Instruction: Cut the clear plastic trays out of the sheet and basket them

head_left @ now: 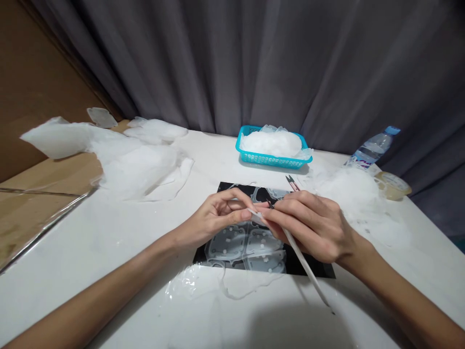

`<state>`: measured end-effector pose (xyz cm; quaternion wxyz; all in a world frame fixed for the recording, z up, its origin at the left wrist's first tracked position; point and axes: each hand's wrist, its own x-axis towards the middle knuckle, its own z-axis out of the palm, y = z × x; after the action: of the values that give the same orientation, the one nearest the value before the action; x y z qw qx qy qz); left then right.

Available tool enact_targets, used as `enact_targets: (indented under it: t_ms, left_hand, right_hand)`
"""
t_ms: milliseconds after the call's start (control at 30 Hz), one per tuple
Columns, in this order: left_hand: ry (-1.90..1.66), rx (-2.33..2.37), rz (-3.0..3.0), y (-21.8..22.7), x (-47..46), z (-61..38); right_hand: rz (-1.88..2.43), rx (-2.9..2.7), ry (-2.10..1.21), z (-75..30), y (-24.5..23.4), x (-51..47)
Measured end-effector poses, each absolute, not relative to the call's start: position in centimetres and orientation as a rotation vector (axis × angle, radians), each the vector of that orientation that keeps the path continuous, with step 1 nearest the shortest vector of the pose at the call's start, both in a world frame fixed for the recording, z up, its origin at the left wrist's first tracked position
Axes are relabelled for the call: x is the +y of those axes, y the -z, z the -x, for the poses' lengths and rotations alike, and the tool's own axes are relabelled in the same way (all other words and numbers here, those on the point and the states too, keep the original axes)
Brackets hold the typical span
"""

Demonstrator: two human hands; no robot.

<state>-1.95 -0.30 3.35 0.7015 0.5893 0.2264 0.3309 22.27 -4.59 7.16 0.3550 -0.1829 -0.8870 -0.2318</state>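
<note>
My left hand [221,213] is closed in a pinch on a small clear plastic piece [257,216] above a black mat [321,270]. My right hand [308,223] is closed round a thin white pen-like tool [303,259], its tip at the same piece. The tool's long handle runs back toward me over the mat. Several clear plastic pieces [240,245] with small white squares lie on the mat under my hands. Small red-handled snips [291,182] lie at the mat's far edge.
A turquoise basket [271,157] of clear plastic stands at the back. Heaps of clear plastic lie at the left [134,160] and right [348,189]. A water bottle [370,150] and tape roll [392,185] sit far right. Scraps [203,286] lie near me. Cardboard [39,174] borders the left.
</note>
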Motion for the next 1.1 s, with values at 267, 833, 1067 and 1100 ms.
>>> enact_targets:
  t_ms: [267,833,1067,1100]
  left_hand:
    - [-0.667,0.512,-1.226,-2.7,-0.4,1.8]
    - [-0.349,0.884,-2.152,-0.2,4.3,6.8]
    - [-0.219,0.844,-2.141,-1.3,4.6,7.7]
    - [-0.213,0.836,-2.150,-1.5,4.5,7.7]
  right_hand:
    - [0.538,-2.255,0.570,-21.8,-7.0,-4.1]
    - [1.313,-1.888,0.556,-27.0,-6.4,14.1]
    - [1.264,-1.979,0.311,-25.1,-2.7,12.3]
    - [1.241,-1.983,0.280,-24.7,-2.5,11.2]
